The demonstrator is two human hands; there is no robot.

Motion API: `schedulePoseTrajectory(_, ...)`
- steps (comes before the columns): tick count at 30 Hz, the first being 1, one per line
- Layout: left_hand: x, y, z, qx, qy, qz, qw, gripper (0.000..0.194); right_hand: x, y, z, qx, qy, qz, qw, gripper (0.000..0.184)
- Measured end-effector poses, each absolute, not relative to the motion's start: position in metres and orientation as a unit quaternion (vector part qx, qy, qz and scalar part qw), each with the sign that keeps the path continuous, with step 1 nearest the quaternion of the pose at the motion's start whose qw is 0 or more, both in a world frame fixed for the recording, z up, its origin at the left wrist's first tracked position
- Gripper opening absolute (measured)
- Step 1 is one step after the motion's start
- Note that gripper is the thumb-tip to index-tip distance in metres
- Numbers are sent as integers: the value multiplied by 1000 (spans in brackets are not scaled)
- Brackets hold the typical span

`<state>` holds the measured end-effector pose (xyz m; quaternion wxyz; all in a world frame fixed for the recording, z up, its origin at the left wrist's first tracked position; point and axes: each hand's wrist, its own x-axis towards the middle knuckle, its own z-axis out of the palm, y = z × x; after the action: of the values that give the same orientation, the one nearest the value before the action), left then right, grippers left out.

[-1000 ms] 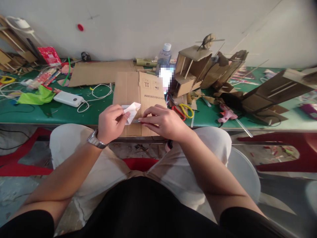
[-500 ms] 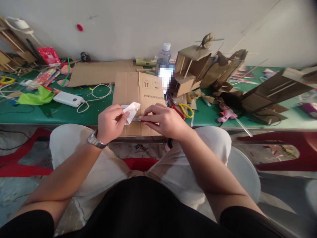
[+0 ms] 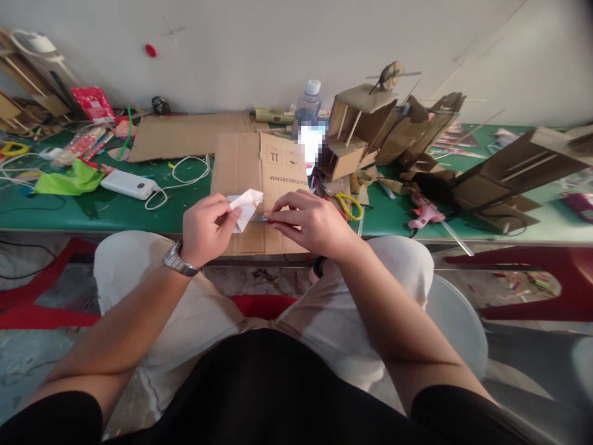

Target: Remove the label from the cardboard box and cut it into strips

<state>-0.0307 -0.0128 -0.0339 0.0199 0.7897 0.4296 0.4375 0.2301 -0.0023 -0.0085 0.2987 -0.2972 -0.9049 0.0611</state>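
Being pinched between the thumb and bent forefinger of the left hand, a folded white paper is held by its left side over a printed cardboard piece. The grip is probably set at that side so that the opposite corner is left uncovered. Whether the cardboard is touched by the paper cannot be told.

By the fingers of the right hand, drawn together just to the right of the paper, a slim item appears to be grasped at the tips; it is too small and too much covered for its kind to be told. A tip grip of this sort would be suited to fine control.

The cardboard is laid across the near edge of the desk, its front part projecting past it, so a backing seems to be provided directly beneath both hands. To its right, yellow scissor handles are placed near, and a pink glue gun is laid farther along, presumably for easy reach. Cardboard models are stood behind, where less working room is taken up.
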Motion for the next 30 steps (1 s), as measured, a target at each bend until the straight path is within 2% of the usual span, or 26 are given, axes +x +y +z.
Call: schedulePoseTrajectory(30, -33, -12, -34, 784, 430, 445, 52, 38, 243, 10, -10, -378, -869, 33, 318, 24)
